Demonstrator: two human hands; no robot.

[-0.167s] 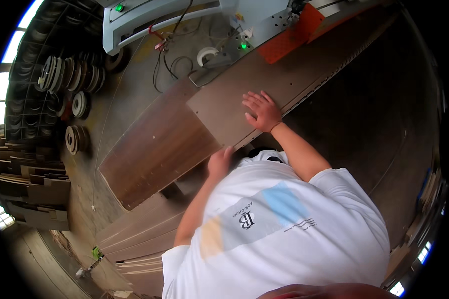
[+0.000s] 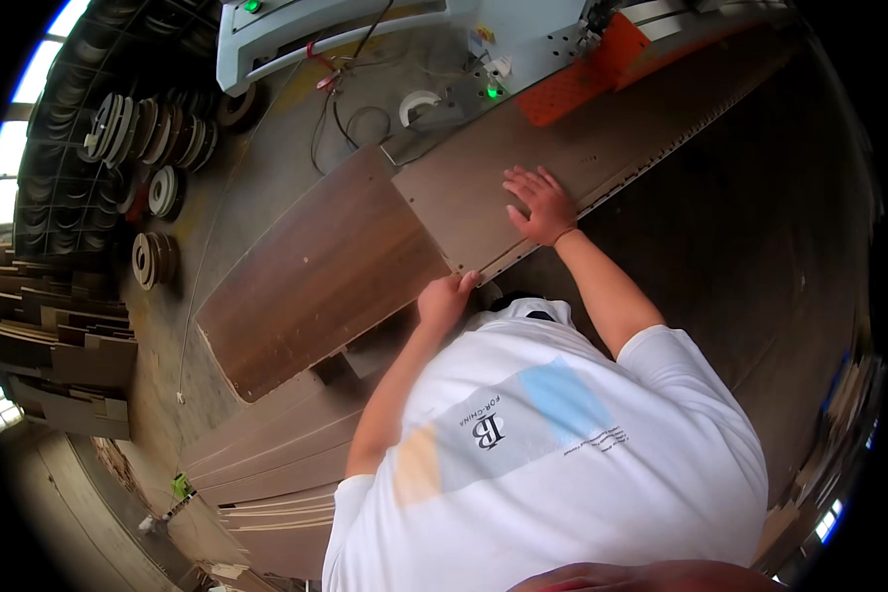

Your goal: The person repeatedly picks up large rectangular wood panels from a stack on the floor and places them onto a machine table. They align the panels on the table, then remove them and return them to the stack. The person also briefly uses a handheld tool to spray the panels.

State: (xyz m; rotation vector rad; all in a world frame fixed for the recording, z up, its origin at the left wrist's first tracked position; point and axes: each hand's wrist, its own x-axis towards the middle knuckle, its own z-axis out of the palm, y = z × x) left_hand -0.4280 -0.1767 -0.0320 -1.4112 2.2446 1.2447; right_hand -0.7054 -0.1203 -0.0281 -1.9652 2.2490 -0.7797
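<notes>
A long grey-brown board [image 2: 464,192] runs from the middle toward the far right, with a row of notches along its near edge. My right hand [image 2: 543,207] lies on top of it, palm down and fingers stretched out. At the board's near left corner is my left hand [image 2: 446,299], closed on the edge with its thumb on top; the fingers underneath are hidden. A darker brown wood panel [image 2: 316,271] with tapered sides lies beyond the board's left end.
A pale grey machine [image 2: 523,44] with an orange guard [image 2: 567,89] and a green light stands at the far side. Rolls of edge strip [image 2: 148,128] sit on the floor and a rack at left. Stacked boards [image 2: 276,454] lie below the panel, more boards [image 2: 59,345] at far left.
The board has slid slightly to the right and away from me, and both my hands have moved with it. My left thumb now rests on the board's corner. The view has shifted a little.
</notes>
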